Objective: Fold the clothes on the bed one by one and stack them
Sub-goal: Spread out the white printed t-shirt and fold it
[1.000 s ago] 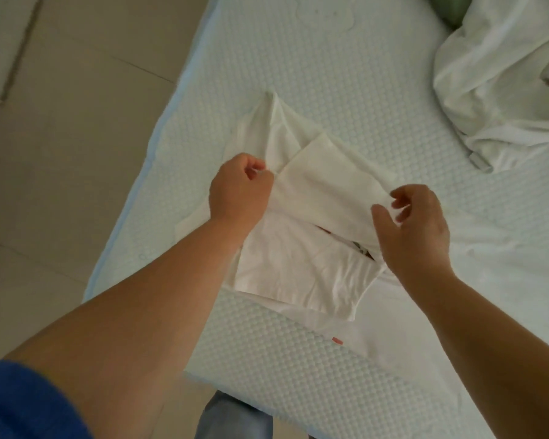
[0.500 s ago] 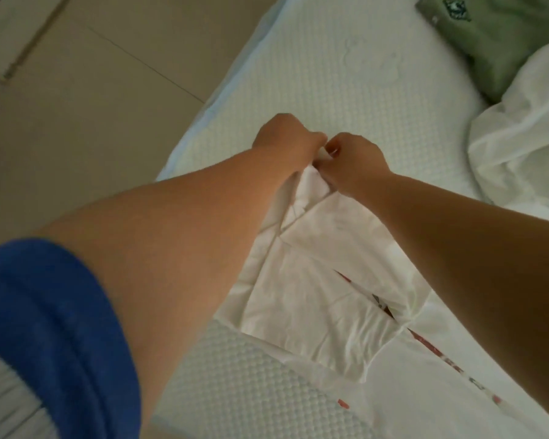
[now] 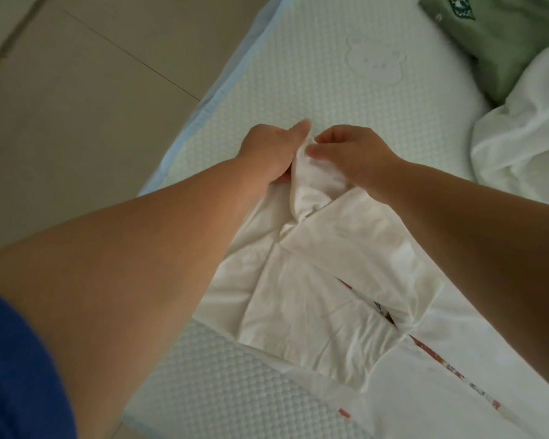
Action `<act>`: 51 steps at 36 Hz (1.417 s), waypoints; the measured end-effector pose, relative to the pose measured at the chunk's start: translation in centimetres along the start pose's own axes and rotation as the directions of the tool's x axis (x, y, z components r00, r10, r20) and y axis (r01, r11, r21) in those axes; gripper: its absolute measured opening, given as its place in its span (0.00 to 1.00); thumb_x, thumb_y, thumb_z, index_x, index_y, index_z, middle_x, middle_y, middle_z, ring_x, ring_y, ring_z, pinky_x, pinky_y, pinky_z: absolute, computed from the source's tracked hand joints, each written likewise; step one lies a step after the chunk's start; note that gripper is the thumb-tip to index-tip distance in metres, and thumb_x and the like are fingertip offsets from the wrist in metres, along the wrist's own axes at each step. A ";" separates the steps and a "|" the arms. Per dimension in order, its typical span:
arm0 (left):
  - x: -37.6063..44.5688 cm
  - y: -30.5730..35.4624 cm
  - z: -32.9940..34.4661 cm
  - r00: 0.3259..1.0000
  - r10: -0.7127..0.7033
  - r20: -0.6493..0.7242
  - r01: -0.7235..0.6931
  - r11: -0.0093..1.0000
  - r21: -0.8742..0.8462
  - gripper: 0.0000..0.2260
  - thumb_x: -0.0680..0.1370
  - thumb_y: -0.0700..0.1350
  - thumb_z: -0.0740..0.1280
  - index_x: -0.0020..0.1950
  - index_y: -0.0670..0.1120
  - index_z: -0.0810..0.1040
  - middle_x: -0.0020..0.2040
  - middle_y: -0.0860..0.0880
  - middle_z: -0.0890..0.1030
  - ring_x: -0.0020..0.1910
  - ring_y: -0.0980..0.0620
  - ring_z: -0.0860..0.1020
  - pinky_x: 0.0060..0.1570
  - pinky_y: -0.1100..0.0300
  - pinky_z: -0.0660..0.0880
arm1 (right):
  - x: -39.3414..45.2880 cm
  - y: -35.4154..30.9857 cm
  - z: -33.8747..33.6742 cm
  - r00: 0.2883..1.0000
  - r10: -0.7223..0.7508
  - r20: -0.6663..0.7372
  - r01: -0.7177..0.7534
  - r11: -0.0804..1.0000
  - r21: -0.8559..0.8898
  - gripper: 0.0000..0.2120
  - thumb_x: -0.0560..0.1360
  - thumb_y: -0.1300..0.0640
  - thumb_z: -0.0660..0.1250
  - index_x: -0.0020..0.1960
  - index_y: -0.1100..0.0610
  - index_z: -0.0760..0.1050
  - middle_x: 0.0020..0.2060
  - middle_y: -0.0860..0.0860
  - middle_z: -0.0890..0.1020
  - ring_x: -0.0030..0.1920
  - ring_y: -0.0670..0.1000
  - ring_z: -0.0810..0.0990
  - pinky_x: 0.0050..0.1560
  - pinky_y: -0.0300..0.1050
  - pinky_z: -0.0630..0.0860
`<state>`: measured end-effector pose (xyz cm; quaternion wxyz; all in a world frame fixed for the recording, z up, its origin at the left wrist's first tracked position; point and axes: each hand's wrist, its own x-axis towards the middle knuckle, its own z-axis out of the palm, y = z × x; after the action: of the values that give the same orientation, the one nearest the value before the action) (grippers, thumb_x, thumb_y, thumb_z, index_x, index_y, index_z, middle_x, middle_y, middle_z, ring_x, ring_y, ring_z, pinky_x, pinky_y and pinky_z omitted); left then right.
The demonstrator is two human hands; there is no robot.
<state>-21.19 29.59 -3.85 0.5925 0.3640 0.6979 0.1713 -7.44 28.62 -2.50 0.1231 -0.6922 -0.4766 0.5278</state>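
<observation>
The thin white cotton garment is judged to be very light and soft, with no stiffness of its own, so it will sag and crease wherever it is not supported. It is not fragile and not slippery, but a fold in it can open easily when one side is lifted alone. It is best taken at an edge or a corner, with two holds set apart, so that the cloth is kept flat between them.

The garment lies on the near left part of the white quilted bed, close to the left edge, and it is partly folded: a flap is laid over the middle, and a line of small red print can be seen at its near right side. Its far end is gathered into a bunch, and this bunch is held by both hands. The left hand grips the bunch from the left with curled fingers and the thumb laid along it. The right hand pinches the same bunch from the right between thumb and fingers.

A crumpled white cloth lies at the far right, and beyond it a folded green fabric item.
</observation>
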 end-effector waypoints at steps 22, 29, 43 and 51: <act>1.1 0.3 0.7 0.965 0.243 -0.099 -0.208 0.939 0.275 0.08 0.73 0.53 0.69 0.36 0.53 0.77 0.37 0.55 0.80 0.41 0.55 0.80 0.47 0.59 0.77 | 1.9 1.8 1.6 0.957 -0.167 -0.239 0.052 0.905 -0.423 0.10 0.77 0.44 0.59 0.47 0.51 0.71 0.37 0.44 0.74 0.37 0.44 0.73 0.33 0.39 0.65; -4.0 -3.9 -3.5 0.915 0.279 -0.292 -0.180 0.929 0.324 0.04 0.73 0.51 0.67 0.38 0.53 0.76 0.33 0.60 0.75 0.37 0.60 0.74 0.33 0.67 0.65 | 1.3 0.6 2.3 0.970 -0.157 -0.184 0.084 0.932 -0.352 0.20 0.76 0.43 0.59 0.62 0.54 0.72 0.51 0.48 0.76 0.52 0.50 0.74 0.49 0.43 0.67; -15.6 -18.8 -8.8 0.932 -0.066 -0.357 0.186 0.932 0.313 0.17 0.71 0.64 0.66 0.43 0.51 0.80 0.38 0.52 0.78 0.42 0.50 0.75 0.39 0.65 0.66 | 2.0 -3.3 2.8 0.980 0.010 -0.199 -0.084 0.927 -0.366 0.06 0.71 0.59 0.67 0.48 0.52 0.78 0.33 0.47 0.75 0.38 0.50 0.76 0.42 0.43 0.74; -15.1 -18.6 -8.6 0.910 0.040 -0.413 0.063 0.970 0.234 0.16 0.66 0.58 0.71 0.47 0.61 0.68 0.41 0.57 0.73 0.38 0.64 0.72 0.33 0.68 0.63 | 2.2 -3.5 3.2 0.980 0.003 -0.199 -0.090 0.899 -0.429 0.14 0.71 0.57 0.69 0.56 0.56 0.79 0.54 0.55 0.81 0.54 0.55 0.79 0.56 0.47 0.76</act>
<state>-34.59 7.95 -3.66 0.3830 0.3848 0.8254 0.1547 -12.03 31.12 -2.85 -0.0017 -0.7613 -0.5515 0.3410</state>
